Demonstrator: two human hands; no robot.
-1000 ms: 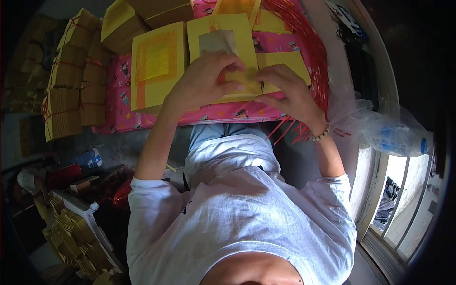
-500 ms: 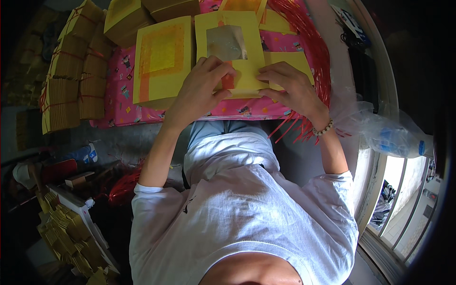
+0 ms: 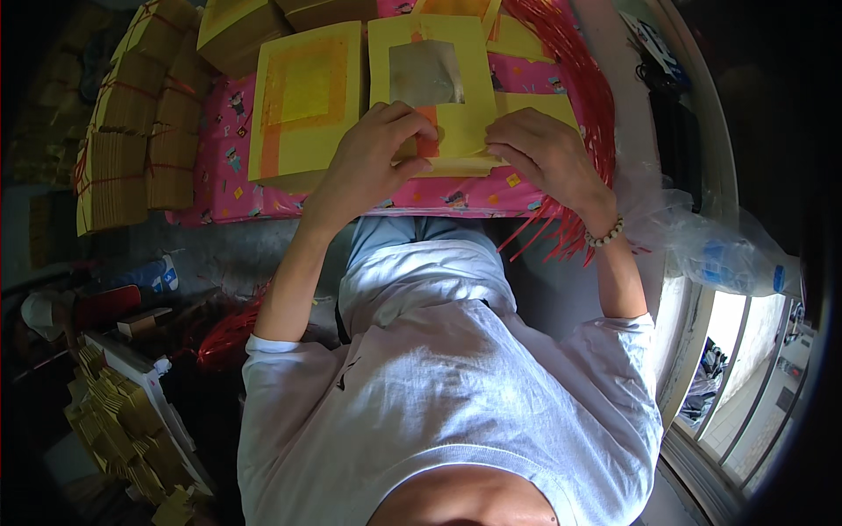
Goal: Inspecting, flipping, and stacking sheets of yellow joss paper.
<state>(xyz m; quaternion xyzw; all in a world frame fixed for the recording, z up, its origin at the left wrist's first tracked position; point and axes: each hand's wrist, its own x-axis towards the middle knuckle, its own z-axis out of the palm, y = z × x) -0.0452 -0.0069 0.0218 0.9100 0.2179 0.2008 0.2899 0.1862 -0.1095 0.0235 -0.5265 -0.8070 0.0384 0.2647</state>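
Note:
A yellow paper sheet [image 3: 474,98] with a silver foil rectangle [image 3: 426,74] and an orange band lies on top of a stack of the same paper on the table. My left hand [image 3: 379,158] is curled over its near left part, with the index finger and thumb at the near edge. At the near right corner, the bent fingers of my right hand [image 3: 548,159] close on the paper's edge. The near edge looks slightly raised between the hands. Beside my left hand stands a thick stack of yellow paper [image 3: 303,92] with a gold square.
A pink patterned cloth [image 3: 230,188] covers the table. Paper bundles [image 3: 118,180] tied with red string stand at left; more stacks lie at the back. Red plastic strands [image 3: 589,96] hang down the right side. Near the barred window sits a clear plastic bag [image 3: 732,254]. Folded paper piles [image 3: 132,430] are low left.
My right hand's fingertips have slid a little right and up along the near right corner. My left hand stays at about the same spot on the paper. The view has shifted slightly.

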